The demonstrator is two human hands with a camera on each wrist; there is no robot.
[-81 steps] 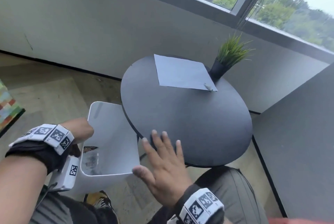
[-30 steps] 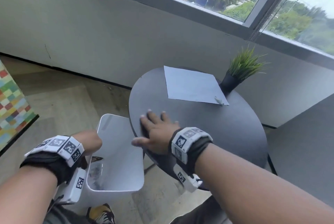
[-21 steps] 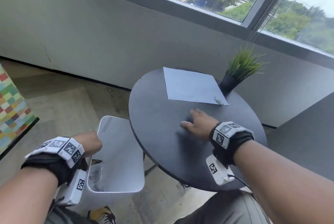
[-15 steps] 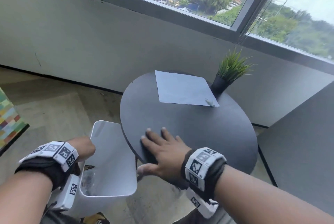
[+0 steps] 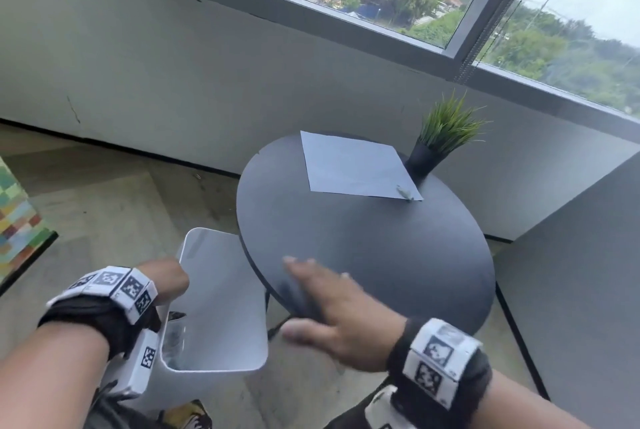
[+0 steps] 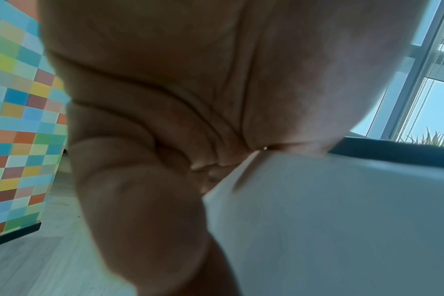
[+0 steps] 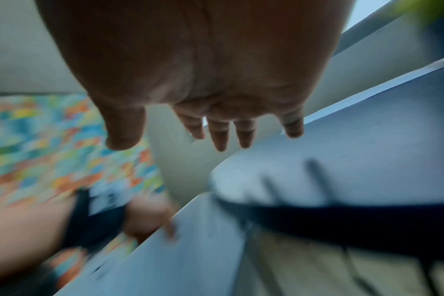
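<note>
My left hand [image 5: 166, 281] grips the rim of a white plastic bin [image 5: 221, 304], held just below the left edge of a round black table [image 5: 398, 255]. In the left wrist view the curled fingers [image 6: 145, 180] clasp the bin wall [image 6: 342, 220]. My right hand [image 5: 329, 307] lies flat and blurred over the table's near left edge, fingers straight and spread, thumb hanging past the rim above the bin. In the right wrist view the straight fingers [image 7: 221, 136] hover over the tabletop [image 7: 368, 140], holding nothing. Dark bits lie at the bottom of the bin.
A sheet of paper [image 5: 353, 165] lies on the far part of the table with a small scrap [image 5: 403, 192] at its right corner. A potted grass plant [image 5: 440, 137] stands at the back right. A grey wall and a window run behind; a chequered panel [image 5: 17, 220] stands left.
My right hand has swept back and forth across the tabletop and now slides toward the near left edge over the bin. My left hand keeps hold of the bin.
</note>
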